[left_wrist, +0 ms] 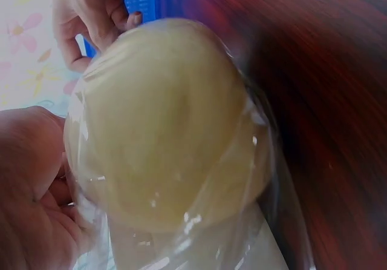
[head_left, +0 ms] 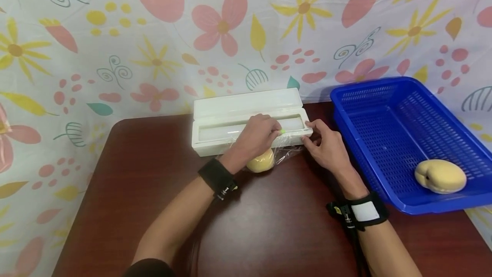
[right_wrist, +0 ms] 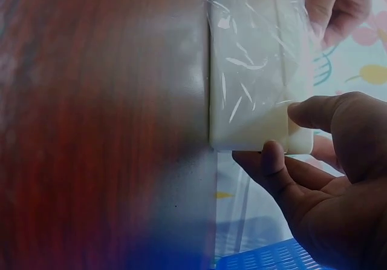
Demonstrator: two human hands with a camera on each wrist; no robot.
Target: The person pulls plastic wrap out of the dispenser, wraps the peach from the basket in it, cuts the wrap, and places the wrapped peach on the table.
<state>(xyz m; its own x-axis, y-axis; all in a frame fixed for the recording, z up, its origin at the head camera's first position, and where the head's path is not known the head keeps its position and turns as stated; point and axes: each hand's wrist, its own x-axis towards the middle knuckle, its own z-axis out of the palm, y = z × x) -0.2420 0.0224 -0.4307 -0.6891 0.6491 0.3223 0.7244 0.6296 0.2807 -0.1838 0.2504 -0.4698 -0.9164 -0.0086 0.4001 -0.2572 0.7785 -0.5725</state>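
Note:
A long white cling film dispenser [head_left: 215, 147] stands with its lid raised, a pale roll [head_left: 217, 132] inside. My left hand [head_left: 257, 136] lies across it, fingertips pinching a small bright green tab [head_left: 282, 131] at the front edge. The right hand [head_left: 328, 148] grips the dispenser's right end; in the right wrist view its thumb [right_wrist: 311, 111] presses the side and fingers sit at the corner. Clear film [head_left: 286, 153] runs from the front edge over a pale yellow, rounded fruit [head_left: 262, 162], partly hidden under my left wrist. The left wrist view shows the film wrapped smoothly over the fruit [left_wrist: 169, 118].
A blue plastic basket [head_left: 369, 157] stands to the right, close to my right forearm, with another pale yellow fruit [head_left: 441, 176] in it. The dark red-brown table [head_left: 265, 225] ends at a flower-patterned cloth [head_left: 161, 54] behind the dispenser.

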